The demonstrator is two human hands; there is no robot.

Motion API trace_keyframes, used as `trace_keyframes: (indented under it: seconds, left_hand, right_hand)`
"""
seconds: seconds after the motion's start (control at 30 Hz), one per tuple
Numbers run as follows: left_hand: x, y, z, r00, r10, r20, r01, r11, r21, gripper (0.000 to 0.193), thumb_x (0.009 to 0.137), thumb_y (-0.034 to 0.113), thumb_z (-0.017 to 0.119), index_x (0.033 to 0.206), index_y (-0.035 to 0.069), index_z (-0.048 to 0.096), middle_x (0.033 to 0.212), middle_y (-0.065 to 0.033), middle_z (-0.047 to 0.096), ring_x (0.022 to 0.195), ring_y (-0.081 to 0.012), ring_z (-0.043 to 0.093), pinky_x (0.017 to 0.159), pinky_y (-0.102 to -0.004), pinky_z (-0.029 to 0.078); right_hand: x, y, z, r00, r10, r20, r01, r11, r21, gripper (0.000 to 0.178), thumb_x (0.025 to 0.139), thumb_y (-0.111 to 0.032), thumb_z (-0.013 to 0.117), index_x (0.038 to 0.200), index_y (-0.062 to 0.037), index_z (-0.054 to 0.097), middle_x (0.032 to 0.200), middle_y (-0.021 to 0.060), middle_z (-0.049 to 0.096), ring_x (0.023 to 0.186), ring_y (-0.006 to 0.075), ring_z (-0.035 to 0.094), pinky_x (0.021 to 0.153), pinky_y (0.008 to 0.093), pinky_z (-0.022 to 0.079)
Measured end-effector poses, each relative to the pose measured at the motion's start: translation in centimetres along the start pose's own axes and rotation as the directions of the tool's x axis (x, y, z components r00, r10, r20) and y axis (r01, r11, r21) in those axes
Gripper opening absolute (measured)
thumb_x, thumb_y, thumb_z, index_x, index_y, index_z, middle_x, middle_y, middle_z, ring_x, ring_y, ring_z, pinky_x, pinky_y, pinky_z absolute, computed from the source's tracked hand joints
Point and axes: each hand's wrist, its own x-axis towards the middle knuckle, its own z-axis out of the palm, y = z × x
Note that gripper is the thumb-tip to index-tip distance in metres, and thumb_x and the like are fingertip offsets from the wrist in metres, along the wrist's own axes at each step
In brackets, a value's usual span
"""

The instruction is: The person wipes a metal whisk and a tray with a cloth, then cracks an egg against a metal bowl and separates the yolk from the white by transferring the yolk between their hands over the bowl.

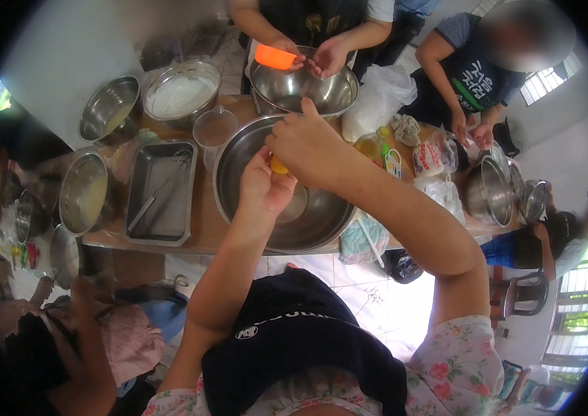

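Over a large steel bowl, my left hand is turned palm up, cupped around a round yellow egg yolk. My right hand reaches across just above it, knuckles up and thumb raised, its fingers curled in close to the yolk. Whatever those right fingers may hold is hidden behind the hand. A pale patch of liquid shows at the bottom of the bowl, below my hands.
Left of the bowl stand a clear measuring jug and a rectangular metal pan with a whisk in it. Beyond are a bowl of white foam and a co-worker's steel bowl with an orange cup. Plastic bags lie right.
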Motion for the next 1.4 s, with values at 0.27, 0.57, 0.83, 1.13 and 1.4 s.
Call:
trace_keyframes:
  seconds: [0.27,0.57,0.83,1.13,1.4]
  left_hand:
    - [-0.5,0.0,0.9,1.000,0.023,0.006,-0.023,0.999,-0.027,0.026,0.093,0.018,0.031,0.110,0.004,0.044,0.107,-0.0065,0.052,0.100,-0.0194,0.051,0.086,-0.0349,0.041]
    - [-0.4,0.1,0.4,1.000,0.010,0.008,-0.009,0.996,-0.090,0.029,0.093,0.022,0.031,0.102,0.001,0.049,0.104,-0.0117,0.053,0.098,-0.0246,0.051,0.089,-0.0408,0.040]
    - [0.4,0.6,-1.4,0.995,-0.037,0.093,0.048,0.992,-0.119,0.028,0.089,0.020,0.042,0.100,-0.004,0.052,0.102,-0.0164,0.054,0.101,-0.0307,0.051,0.093,-0.0440,0.040]
    - [-0.3,1.3,-0.9,0.999,-0.025,0.021,0.026,0.998,-0.055,0.028,0.090,0.019,0.041,0.101,-0.004,0.051,0.102,-0.0157,0.054,0.099,-0.0292,0.052,0.090,-0.0423,0.043]
    - [-0.9,1.9,0.2,1.000,-0.022,-0.009,0.022,1.000,-0.019,0.027,0.089,0.019,0.043,0.100,-0.004,0.052,0.102,-0.0154,0.055,0.099,-0.0289,0.052,0.089,-0.0418,0.043]
  right_hand:
    - [0.7,0.4,-1.3,0.998,-0.052,0.025,0.055,0.990,-0.127,0.016,0.062,-0.018,0.064,0.077,-0.0125,0.060,0.076,0.0004,0.057,0.079,0.0177,0.056,0.082,0.0429,0.035]
    - [0.6,2.4,-3.1,0.997,-0.029,-0.072,0.019,0.991,-0.130,0.027,0.059,-0.016,0.066,0.084,-0.0103,0.059,0.078,0.0025,0.057,0.081,0.0198,0.056,0.079,0.0418,0.037]
    - [-2.7,4.7,-2.7,0.932,0.170,-0.321,-0.132,0.982,0.136,0.038,0.057,-0.013,0.064,0.092,-0.0046,0.054,0.087,0.0111,0.056,0.090,0.0288,0.054,0.088,0.0439,0.034]
    - [-8.2,1.3,1.7,0.645,0.727,-0.234,-0.432,0.600,0.673,0.041,0.058,-0.011,0.065,0.097,-0.0034,0.055,0.086,0.0137,0.058,0.082,0.0307,0.057,0.076,0.0388,0.043]
    - [-10.0,-3.2,4.6,0.475,0.878,0.057,-0.258,0.077,0.963,0.046,0.062,-0.011,0.070,0.103,0.0026,0.052,0.094,0.0120,0.060,0.088,0.0187,0.059,0.080,0.0292,0.045]
